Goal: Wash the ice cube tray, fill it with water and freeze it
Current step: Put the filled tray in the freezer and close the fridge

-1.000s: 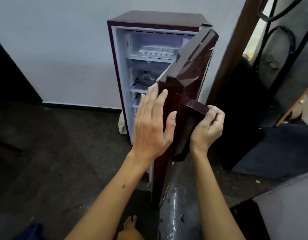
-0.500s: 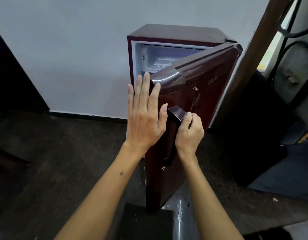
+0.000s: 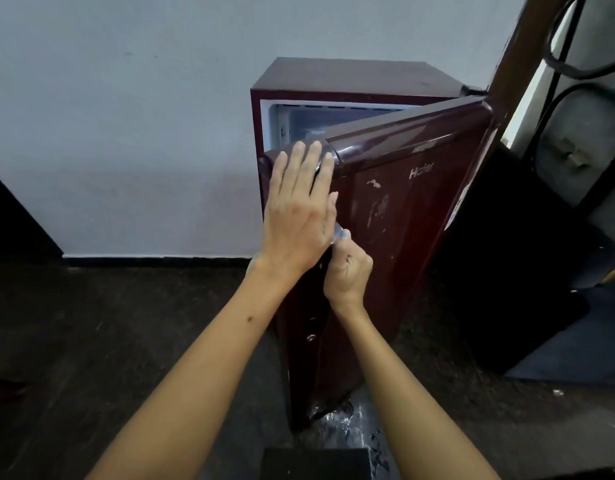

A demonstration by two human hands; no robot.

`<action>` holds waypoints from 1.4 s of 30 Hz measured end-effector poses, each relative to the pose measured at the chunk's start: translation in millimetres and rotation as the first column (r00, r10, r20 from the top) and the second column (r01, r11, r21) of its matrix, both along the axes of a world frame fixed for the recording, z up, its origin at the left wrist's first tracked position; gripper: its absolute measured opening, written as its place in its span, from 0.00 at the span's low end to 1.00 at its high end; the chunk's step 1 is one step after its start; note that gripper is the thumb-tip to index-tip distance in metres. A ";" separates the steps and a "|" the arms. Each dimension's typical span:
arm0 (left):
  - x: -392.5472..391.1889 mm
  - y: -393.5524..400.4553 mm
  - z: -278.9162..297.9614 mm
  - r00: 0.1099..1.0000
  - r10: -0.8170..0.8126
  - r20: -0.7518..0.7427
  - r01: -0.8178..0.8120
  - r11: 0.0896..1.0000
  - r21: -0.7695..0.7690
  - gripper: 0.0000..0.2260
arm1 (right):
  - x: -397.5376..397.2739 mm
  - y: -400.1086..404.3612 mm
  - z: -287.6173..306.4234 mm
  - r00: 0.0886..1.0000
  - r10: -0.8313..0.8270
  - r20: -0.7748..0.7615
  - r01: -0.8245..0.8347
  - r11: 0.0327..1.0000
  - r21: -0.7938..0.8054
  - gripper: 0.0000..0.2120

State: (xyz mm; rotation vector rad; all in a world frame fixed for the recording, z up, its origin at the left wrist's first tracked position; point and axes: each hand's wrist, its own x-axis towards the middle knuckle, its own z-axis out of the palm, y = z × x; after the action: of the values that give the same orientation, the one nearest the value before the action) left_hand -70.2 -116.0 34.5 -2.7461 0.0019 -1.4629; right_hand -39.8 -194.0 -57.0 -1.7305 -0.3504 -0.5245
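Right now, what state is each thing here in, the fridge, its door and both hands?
fridge: upright against the wall, top compartment partly visible.
fridge door: ajar, not yet shut.
left hand: open, flat, fingers on the door's top corner.
right hand: curled closed at the door's edge; handle hidden.

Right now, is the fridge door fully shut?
No, the fridge door stands ajar, a gap showing the white interior above its top edge.

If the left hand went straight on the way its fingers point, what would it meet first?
The left hand lies flat on the door, fingers toward its top edge; past that, probably the open fridge interior, though depth is unclear.
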 end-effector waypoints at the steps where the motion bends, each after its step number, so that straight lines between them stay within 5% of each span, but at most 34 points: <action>1: 5.1 7.3 -0.4 1.000 -0.002 0.011 0.002 1.000 -0.014 0.20 | 2.8 6.7 -0.5 1.000 0.016 0.009 -0.016 1.000 0.000 0.23; 12: 63.0 79.0 -1.8 0.999 0.048 -0.013 -0.049 0.998 -0.044 0.20 | 39.2 63.6 -8.1 0.966 0.253 -0.058 -0.259 0.957 -0.133 0.44; 18: 86.2 105.2 0.8 0.999 -0.004 -0.040 0.000 0.995 -0.104 0.20 | 56.0 89.1 -17.6 0.944 0.310 -0.109 -0.326 0.929 -0.176 0.41; 26: 122.5 139.8 1.4 0.995 -0.093 -0.035 0.084 0.977 -0.193 0.19 | 81.2 120.1 -13.7 0.945 0.290 -0.154 -0.317 0.926 -0.205 0.23; 42: 192.6 196.4 -0.1 0.950 -0.312 0.026 0.306 0.905 -0.294 0.19 | 135.5 181.8 -21.2 0.985 0.113 -0.127 -0.140 0.963 -0.231 0.25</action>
State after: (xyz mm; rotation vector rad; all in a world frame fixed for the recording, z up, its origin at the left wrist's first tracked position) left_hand 122.4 80.4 34.4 -3.1203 0.2528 -1.6237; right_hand 95.7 -12.1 -78.2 -1.9463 -0.4548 -0.2981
